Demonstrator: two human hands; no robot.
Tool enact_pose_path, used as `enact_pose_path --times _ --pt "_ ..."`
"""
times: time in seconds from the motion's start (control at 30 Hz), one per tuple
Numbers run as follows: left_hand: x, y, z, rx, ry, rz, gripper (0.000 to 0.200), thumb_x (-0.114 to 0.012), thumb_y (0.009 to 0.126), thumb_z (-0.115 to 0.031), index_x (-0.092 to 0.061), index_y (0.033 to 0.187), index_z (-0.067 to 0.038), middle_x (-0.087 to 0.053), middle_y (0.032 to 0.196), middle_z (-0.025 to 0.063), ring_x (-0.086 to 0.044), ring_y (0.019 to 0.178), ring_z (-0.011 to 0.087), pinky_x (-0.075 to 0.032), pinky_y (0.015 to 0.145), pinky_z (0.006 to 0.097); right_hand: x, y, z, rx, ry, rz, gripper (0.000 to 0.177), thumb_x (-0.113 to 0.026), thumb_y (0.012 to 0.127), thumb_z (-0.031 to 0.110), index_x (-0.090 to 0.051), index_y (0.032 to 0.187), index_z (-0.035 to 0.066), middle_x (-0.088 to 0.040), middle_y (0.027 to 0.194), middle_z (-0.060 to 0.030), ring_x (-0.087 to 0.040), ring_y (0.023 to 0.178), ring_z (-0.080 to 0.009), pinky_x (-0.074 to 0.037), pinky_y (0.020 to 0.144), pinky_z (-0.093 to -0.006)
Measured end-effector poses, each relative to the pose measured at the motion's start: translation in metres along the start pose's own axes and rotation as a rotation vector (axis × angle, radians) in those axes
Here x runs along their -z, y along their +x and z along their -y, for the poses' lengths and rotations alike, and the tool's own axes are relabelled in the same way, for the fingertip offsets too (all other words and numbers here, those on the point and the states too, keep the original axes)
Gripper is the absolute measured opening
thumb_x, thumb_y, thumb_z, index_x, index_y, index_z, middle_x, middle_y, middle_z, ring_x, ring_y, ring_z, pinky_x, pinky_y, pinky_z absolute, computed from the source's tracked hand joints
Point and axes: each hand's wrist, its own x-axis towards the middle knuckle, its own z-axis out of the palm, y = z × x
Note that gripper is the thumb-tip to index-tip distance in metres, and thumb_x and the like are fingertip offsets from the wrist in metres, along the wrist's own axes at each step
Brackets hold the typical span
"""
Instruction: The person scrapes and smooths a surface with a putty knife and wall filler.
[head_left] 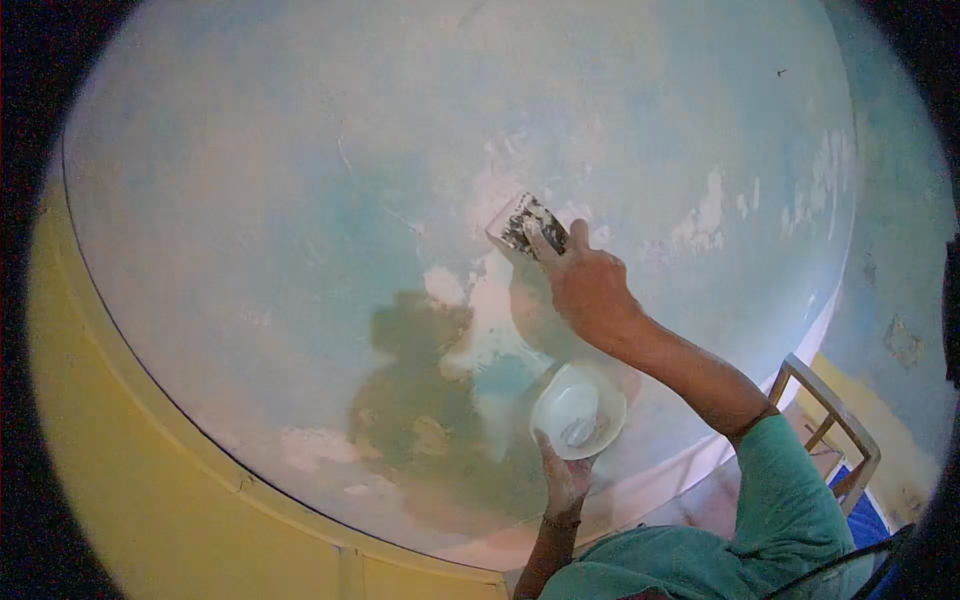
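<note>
Against the pale blue-green wall (300,180), my right hand (590,275) holds a flat scraper (530,225) with a dark, white-smeared face. The scraper's pale edge lies at a white patch on the wall, and its contact there cannot be made out exactly. Lower down, my left hand (566,475) grips a white bowl (580,410) from below by its rim. Some white paste (577,431) sits inside the bowl. White smears (492,310) mark the wall between the scraper and the bowl.
A yellow band (150,450) borders the wall along the lower left. At the lower right stands a wooden chair-like frame (835,410), with something blue (868,525) beneath it. More white patches (705,215) show on the wall at right.
</note>
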Motion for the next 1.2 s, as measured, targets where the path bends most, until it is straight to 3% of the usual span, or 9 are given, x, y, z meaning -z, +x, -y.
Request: enact_pose_path --times 0.1,0.3,0.47,0.57,0.7,0.87,1.0,1.1,1.2 --pt "0.017 0.007 0.009 0.017 -0.081 -0.089 0.065 -0.032 0.083 -0.055 -0.022 0.129 -0.009 -0.035 0.125 0.016 -0.04 0.112 0.0319 -0.036 0.092 0.0481 0.009 -0.004 -0.003 0.006 0.077 0.001 0.048 -0.048 0.071 0.004 -0.044 0.119 0.011 -0.041 0.083 -0.017 -0.056 0.053 -0.0289 -0.048 0.046 -0.0359" --pt "0.026 0.015 0.012 -0.032 -0.039 -0.021 0.065 -0.034 0.083 -0.055 -0.022 0.129 -0.011 -0.032 0.127 0.0141 -0.038 0.113 0.031 -0.037 0.091 0.0482 -0.006 0.024 0.003 0.028 0.021 -0.06 0.049 -0.049 0.071 0.006 -0.044 0.119 0.013 -0.041 0.083 -0.0171 -0.055 0.052 -0.0289 -0.047 0.045 -0.0363" --pt "0.038 0.022 0.02 -0.057 -0.011 -0.098 0.066 -0.036 0.081 -0.056 -0.024 0.128 -0.011 -0.033 0.126 0.0143 -0.036 0.114 0.0313 -0.039 0.089 0.0466 -0.022 0.019 0.006 -0.011 0.022 -0.08 0.048 -0.048 0.072 0.007 -0.044 0.119 0.014 -0.042 0.082 -0.0169 -0.054 0.051 -0.0288 -0.047 0.045 -0.0362" --pt "0.043 0.019 0.019 -0.043 0.005 -0.137 0.067 -0.036 0.081 -0.057 -0.024 0.128 -0.01 -0.033 0.125 0.0155 -0.037 0.113 0.0319 -0.039 0.089 0.0464 -0.021 0.001 -0.006 -0.016 0.106 0.051 0.049 -0.05 0.073 0.008 -0.042 0.121 0.016 -0.042 0.084 -0.0165 -0.054 0.055 -0.0285 -0.047 0.047 -0.0372" --pt "0.039 0.015 0.013 -0.147 0.049 -0.107 0.068 -0.036 0.081 -0.057 -0.025 0.127 -0.009 -0.035 0.124 0.0154 -0.04 0.11 0.0314 -0.04 0.087 0.0461 -0.026 -0.014 -0.017 0.043 0.246 -0.1 0.046 -0.05 0.078 0.009 -0.039 0.123 0.014 -0.045 0.086 -0.0171 -0.054 0.06 -0.0272 -0.046 0.053 -0.0385" --pt "0.034 0.012 0.008 -0.094 0.037 -0.106 0.067 -0.037 0.081 -0.056 -0.025 0.127 -0.009 -0.036 0.124 0.0152 -0.042 0.109 0.0309 -0.043 0.084 0.0449 -0.035 -0.006 -0.029 0.087 0.457 -0.316 0.041 -0.045 0.083 0.009 -0.036 0.124 0.007 -0.05 0.083 -0.0185 -0.054 0.06 -0.0272 -0.046 0.055 -0.0372" --pt "0.053 0.02 0.011 0.03 -0.163 -0.065 0.069 -0.034 0.082 -0.057 -0.02 0.13 -0.01 -0.033 0.127 0.0155 -0.041 0.111 0.0311 -0.038 0.09 0.0459 -0.055 -0.003 -0.04 0.05 0.759 -0.293 0.037 -0.044 0.083 0.006 -0.033 0.118 0.001 -0.052 0.078 -0.0192 -0.054 0.06 -0.0318 -0.045 0.055 -0.0385" --pt "0.029 0.008 -0.002 -0.096 0.106 -0.1 0.069 -0.033 0.081 -0.057 -0.021 0.129 -0.009 -0.032 0.127 0.0177 -0.041 0.112 0.0318 -0.038 0.091 0.0464 -0.069 0.003 -0.046 -0.008 0.743 -0.264 0.03 -0.042 0.084 0.006 -0.032 0.111 -0.001 -0.053 0.075 -0.0208 -0.054 0.062 -0.0373 -0.044 0.055 -0.0409" --pt "0.04 0.014 0.002 -0.097 0.011 -0.057 0.067 -0.037 0.081 -0.057 -0.025 0.127 -0.01 -0.036 0.124 0.0142 -0.043 0.108 0.0307 -0.047 0.079 0.0414 -0.075 0.007 -0.05 0.004 0.675 -0.268 0.027 -0.042 0.083 0.006 -0.032 0.107 0.0 -0.053 0.073 -0.0234 -0.053 0.067 -0.0417 -0.043 0.056 -0.0432"
